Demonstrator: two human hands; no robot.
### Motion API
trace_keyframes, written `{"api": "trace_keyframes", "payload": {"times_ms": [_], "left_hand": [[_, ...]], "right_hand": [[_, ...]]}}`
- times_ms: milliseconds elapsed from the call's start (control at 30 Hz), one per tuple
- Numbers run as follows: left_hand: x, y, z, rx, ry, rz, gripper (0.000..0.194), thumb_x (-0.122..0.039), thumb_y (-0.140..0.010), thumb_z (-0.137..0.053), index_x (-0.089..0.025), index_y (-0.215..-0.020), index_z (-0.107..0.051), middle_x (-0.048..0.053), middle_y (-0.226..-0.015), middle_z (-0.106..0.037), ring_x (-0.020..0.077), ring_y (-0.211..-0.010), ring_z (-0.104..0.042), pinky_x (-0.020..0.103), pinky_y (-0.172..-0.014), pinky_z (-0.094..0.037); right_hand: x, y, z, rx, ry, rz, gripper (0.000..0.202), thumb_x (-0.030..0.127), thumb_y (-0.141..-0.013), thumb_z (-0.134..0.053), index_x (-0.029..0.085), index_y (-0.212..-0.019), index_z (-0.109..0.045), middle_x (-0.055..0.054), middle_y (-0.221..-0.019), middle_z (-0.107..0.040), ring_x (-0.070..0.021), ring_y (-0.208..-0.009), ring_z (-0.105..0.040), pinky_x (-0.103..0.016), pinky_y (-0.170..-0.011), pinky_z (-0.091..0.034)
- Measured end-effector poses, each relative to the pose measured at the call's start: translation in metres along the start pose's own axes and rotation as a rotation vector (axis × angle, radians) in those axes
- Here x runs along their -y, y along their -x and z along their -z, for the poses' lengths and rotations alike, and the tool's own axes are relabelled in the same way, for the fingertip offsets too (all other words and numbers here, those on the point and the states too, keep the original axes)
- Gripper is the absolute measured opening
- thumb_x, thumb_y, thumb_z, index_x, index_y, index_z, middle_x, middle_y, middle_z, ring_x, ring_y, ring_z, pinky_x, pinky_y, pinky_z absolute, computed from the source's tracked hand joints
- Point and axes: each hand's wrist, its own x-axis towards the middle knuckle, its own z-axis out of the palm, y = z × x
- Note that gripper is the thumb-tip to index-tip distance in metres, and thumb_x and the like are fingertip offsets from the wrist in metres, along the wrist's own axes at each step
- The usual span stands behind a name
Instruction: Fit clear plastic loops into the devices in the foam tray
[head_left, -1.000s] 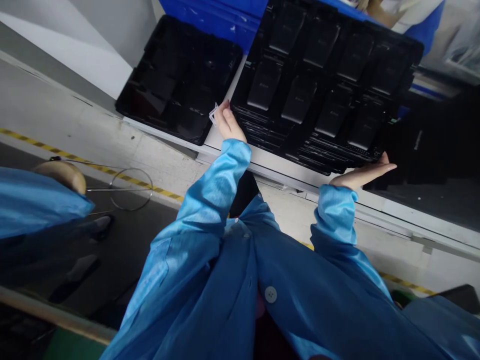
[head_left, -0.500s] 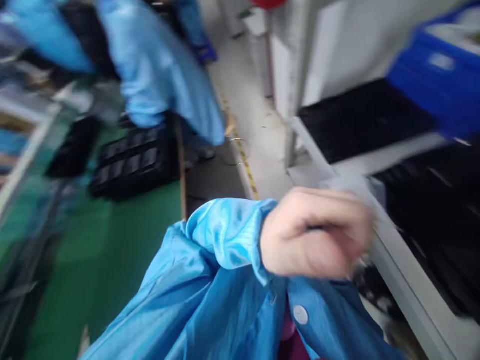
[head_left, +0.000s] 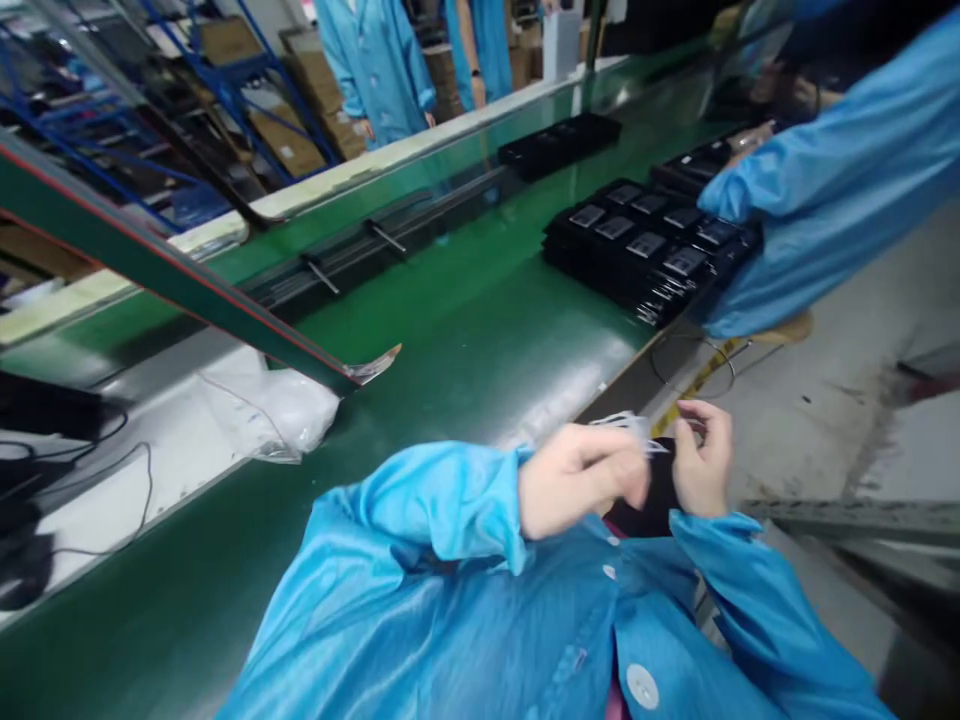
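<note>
My left hand [head_left: 585,478] is closed in front of my chest, beside the conveyor's near edge. From its fingers stick out thin white strips [head_left: 637,428], blurred, whose exact kind I cannot make out. Just to the right is my right hand [head_left: 705,460], its fingers curled and its thumb apart from them. I see nothing held in it, and it stays a short way from the strips.
A green conveyor belt [head_left: 450,330] runs across in front of me. Stacked black trays [head_left: 622,240] lie on it near a co-worker's blue sleeve [head_left: 810,180]. A clear plastic bag [head_left: 292,410] rests on the white ledge at left. Other people stand beyond the belt.
My view has swung left from the aisle and black-topped bench to the conveyor. My right hand has come into view, and the white strips now show at my left hand.
</note>
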Motion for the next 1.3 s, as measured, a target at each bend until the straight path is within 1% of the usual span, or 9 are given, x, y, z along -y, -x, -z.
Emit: {"api": "trace_keyframes", "payload": {"times_ms": [133,233,400,533,667,800,900,1133,1300], "left_hand": [[0.11,0.028,0.032,-0.536,-0.104,0.082,0.04,-0.052,-0.089,-0.048,-0.021,-0.064,-0.054,0.001,-0.063,-0.053,0.0158,-0.063,-0.049,0.031,-0.064,-0.041],[0.162,0.043,0.055,-0.916,-0.186,0.091,0.027,-0.041,-0.089,-0.048,-0.021,-0.07,-0.05,-0.001,-0.066,-0.048,0.0155,-0.064,-0.046,0.03,-0.064,-0.039],[0.2,0.041,0.102,-1.392,-0.324,0.082,0.014,-0.033,-0.089,-0.049,-0.023,-0.086,-0.058,0.001,-0.074,-0.056,0.016,-0.068,-0.052,0.03,-0.067,-0.044],[0.212,0.04,0.133,-1.509,-0.458,0.084,0.022,-0.03,-0.091,-0.048,-0.024,-0.1,-0.067,0.003,-0.08,-0.067,0.0161,-0.067,-0.059,0.03,-0.068,-0.048],[0.219,0.052,0.148,-1.507,-0.556,0.041,0.028,-0.031,-0.09,-0.049,-0.023,-0.103,-0.073,0.006,-0.098,-0.072,0.018,-0.087,-0.065,0.032,-0.086,-0.049],[0.225,0.059,0.167,-1.505,-0.562,-0.019,0.03,-0.029,-0.09,-0.05,-0.022,-0.108,-0.073,0.001,-0.073,-0.065,0.0118,-0.065,-0.057,0.028,-0.073,-0.048],[0.227,0.056,0.172,-1.52,-0.549,-0.054,0.027,-0.028,-0.088,-0.052,-0.021,-0.103,-0.074,0.0,-0.072,-0.063,0.0114,-0.069,-0.058,0.026,-0.074,-0.047],[0.232,0.054,0.176,-1.675,-0.456,-0.061,0.026,-0.029,-0.087,-0.05,-0.014,-0.101,-0.066,0.002,-0.083,-0.063,0.0105,-0.072,-0.059,0.025,-0.071,-0.049],[0.239,0.067,0.157,-1.74,-0.386,-0.04,0.025,-0.03,-0.083,-0.053,-0.014,-0.1,-0.063,0.001,-0.087,-0.062,0.0076,-0.066,-0.059,0.022,-0.065,-0.048]], "right_hand": [[0.022,-0.047,-0.072,0.198,-0.023,0.17,0.026,0.032,-0.089,-0.049,0.019,-0.108,-0.06,-0.008,-0.107,-0.057,-0.0187,-0.098,-0.055,-0.036,-0.088,-0.047],[0.038,-0.07,-0.133,0.39,-0.057,0.286,0.023,0.029,-0.088,-0.049,0.019,-0.107,-0.06,-0.007,-0.105,-0.058,-0.0184,-0.095,-0.056,-0.037,-0.087,-0.047],[0.065,-0.076,-0.25,0.682,-0.157,0.485,0.022,0.027,-0.09,-0.045,0.019,-0.106,-0.058,-0.008,-0.104,-0.058,-0.0186,-0.093,-0.057,-0.036,-0.083,-0.049],[0.079,-0.055,-0.307,0.811,-0.153,0.614,0.02,0.023,-0.089,-0.044,0.019,-0.102,-0.058,-0.01,-0.103,-0.059,-0.0219,-0.097,-0.056,-0.04,-0.087,-0.047],[0.089,-0.042,-0.314,0.862,-0.021,0.687,0.023,0.023,-0.085,-0.052,0.02,-0.106,-0.059,-0.009,-0.111,-0.06,-0.0241,-0.107,-0.052,-0.041,-0.093,-0.042],[0.099,-0.043,-0.313,0.867,0.126,0.73,0.033,0.029,-0.083,-0.059,0.019,-0.114,-0.058,-0.009,-0.12,-0.056,-0.0244,-0.112,-0.048,-0.04,-0.095,-0.04],[0.1,-0.042,-0.313,0.841,0.197,0.75,0.037,0.032,-0.085,-0.058,0.017,-0.119,-0.055,-0.011,-0.125,-0.053,-0.024,-0.115,-0.045,-0.04,-0.098,-0.039],[0.099,-0.036,-0.305,0.745,0.277,0.759,0.03,0.033,-0.092,-0.054,0.014,-0.115,-0.057,-0.009,-0.123,-0.053,-0.021,-0.116,-0.05,-0.042,-0.098,-0.044],[0.081,-0.032,-0.284,0.673,0.321,0.749,0.033,0.036,-0.092,-0.056,0.013,-0.117,-0.057,-0.009,-0.123,-0.055,-0.0209,-0.115,-0.053,-0.043,-0.098,-0.046]]}}
